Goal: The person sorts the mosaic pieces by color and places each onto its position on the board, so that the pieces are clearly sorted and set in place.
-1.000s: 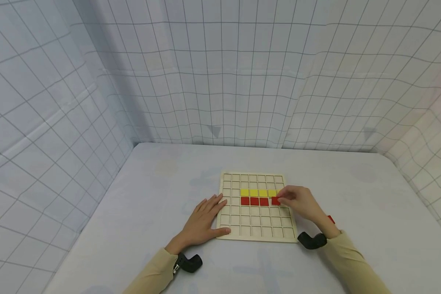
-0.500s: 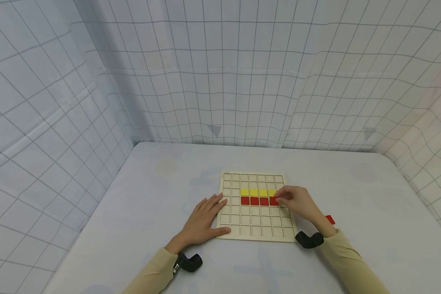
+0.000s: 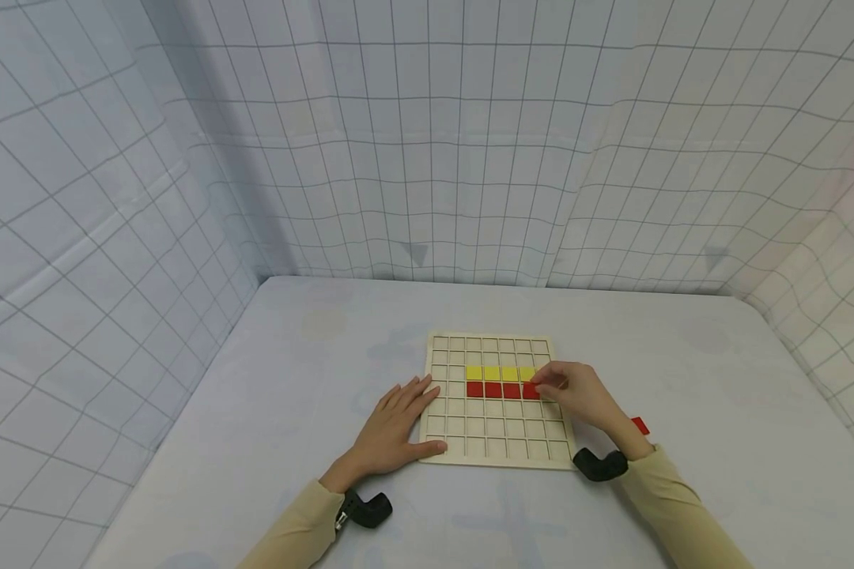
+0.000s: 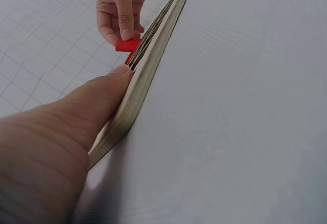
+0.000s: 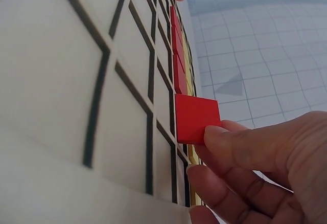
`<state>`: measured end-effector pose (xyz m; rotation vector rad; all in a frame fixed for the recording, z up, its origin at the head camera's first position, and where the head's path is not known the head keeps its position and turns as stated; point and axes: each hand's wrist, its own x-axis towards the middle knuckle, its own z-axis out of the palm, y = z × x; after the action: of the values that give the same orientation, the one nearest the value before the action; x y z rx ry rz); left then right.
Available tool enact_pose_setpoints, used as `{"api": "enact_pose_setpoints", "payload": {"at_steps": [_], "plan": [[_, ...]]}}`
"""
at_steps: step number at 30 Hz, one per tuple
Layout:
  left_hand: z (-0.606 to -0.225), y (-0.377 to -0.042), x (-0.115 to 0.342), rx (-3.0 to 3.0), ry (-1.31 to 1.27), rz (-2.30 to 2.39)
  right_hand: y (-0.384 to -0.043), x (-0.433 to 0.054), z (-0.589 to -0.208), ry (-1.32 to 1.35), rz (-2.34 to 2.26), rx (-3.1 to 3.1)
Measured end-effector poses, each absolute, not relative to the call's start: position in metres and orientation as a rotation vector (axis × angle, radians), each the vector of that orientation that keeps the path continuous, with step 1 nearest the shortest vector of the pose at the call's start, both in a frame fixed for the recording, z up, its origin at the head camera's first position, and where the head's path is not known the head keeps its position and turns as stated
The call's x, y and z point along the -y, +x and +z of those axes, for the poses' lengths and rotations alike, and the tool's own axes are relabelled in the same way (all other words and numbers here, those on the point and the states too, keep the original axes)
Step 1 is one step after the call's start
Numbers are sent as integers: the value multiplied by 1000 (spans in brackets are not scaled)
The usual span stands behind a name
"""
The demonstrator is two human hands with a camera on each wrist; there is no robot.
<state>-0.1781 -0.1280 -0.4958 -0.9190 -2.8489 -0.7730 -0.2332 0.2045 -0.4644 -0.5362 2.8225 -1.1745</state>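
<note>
My right hand (image 3: pixel 576 393) pinches a square red tile (image 5: pixel 196 119) between thumb and fingers. In the right wrist view the tile stands tilted up at the grid, in line with three red tiles (image 3: pixel 493 390) lying in one row of cells. Behind that row lies a row of yellow tiles (image 3: pixel 492 373), its right end partly covered by my fingers. Both rows sit on a pale wooden grid board (image 3: pixel 494 427). With fingers spread, my left hand (image 3: pixel 387 435) rests along the board's left edge, thumb on the near left corner.
Another red tile (image 3: pixel 640 426) lies on the table beside my right wrist, partly hidden by it. The table (image 3: pixel 313 340) wears a pale cover, and grid-patterned curtains (image 3: pixel 441 158) hang behind and at both sides.
My right hand has shifted slightly left, bringing the pinched red tile up to the end of the red row. It has barely moved in the last half second. My left hand has stayed put.
</note>
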Motion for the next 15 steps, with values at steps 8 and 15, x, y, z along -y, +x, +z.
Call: {"api": "enact_pose_setpoints", "payload": {"at_steps": [8,15], "plan": [[-498,-179,128,2817,-926,-785,-232,-204,-463,-550,-1174,-2825],[-495,-178,128,2856,-918,-769,-230,-201,-462,-572,-1144,-2866]]}}
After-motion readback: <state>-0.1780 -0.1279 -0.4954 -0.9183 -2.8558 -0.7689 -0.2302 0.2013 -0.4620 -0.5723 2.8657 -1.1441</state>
